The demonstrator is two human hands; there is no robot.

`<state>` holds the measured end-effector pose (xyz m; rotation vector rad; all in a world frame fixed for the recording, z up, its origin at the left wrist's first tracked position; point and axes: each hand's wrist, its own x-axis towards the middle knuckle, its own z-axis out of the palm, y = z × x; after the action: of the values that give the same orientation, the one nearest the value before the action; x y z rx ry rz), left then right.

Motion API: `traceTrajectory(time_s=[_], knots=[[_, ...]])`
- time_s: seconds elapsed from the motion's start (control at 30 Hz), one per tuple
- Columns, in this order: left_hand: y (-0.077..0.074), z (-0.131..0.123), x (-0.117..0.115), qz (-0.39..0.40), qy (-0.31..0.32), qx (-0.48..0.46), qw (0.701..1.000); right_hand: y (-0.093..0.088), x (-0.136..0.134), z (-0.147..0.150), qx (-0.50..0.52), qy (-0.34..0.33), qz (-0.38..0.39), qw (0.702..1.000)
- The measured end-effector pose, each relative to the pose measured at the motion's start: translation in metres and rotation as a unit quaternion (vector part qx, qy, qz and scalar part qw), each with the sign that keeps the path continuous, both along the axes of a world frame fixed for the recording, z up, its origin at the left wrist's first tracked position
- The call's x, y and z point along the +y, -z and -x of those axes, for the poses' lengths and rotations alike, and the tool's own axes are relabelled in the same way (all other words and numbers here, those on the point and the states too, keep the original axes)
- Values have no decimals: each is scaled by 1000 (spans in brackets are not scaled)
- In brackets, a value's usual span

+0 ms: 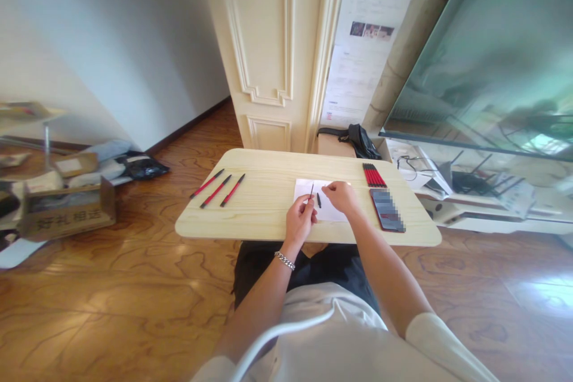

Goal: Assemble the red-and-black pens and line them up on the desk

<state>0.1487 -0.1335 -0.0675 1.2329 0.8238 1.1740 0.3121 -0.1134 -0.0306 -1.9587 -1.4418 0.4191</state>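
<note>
My left hand [301, 219] is closed around a thin dark pen refill [312, 189] that points up and away from me. Whether a pen barrel is also inside that hand, the fingers hide. To its right, my right hand [340, 196] has thumb and forefinger pinched together; anything between them is too small to make out. A short black pen part [319, 200] lies on the white paper [330, 212] between my hands. Three red pens with black ends [216, 191] rest apart and slanted at the table's left.
On the right of the pale table [264, 215], several red and black pens [374, 175] lie side by side above a dark phone [387, 210]. A black bag [360, 141] sits on a box behind. An open cardboard box [67, 209] stands on the floor at left.
</note>
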Motion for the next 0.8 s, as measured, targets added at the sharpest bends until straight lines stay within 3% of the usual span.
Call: traceTrajectory(time_s=[0.17,0.4,0.57,0.7,0.8], knots=[[0,0,0,4,-5,12,1000,19,-6,6,-152,12,83,985],[1,0,0,1,-10,18,1000,19,-8,8,-149,0,80,986],[3,-1,1,-21,0,28,999,8,-13,11,-4,-27,-22,999],[2,-2,0,-30,6,33,999,1,-15,20,161,-139,-85,973],[2,-2,-1,-27,17,35,999,-5,-10,19,242,-123,-114,956]])
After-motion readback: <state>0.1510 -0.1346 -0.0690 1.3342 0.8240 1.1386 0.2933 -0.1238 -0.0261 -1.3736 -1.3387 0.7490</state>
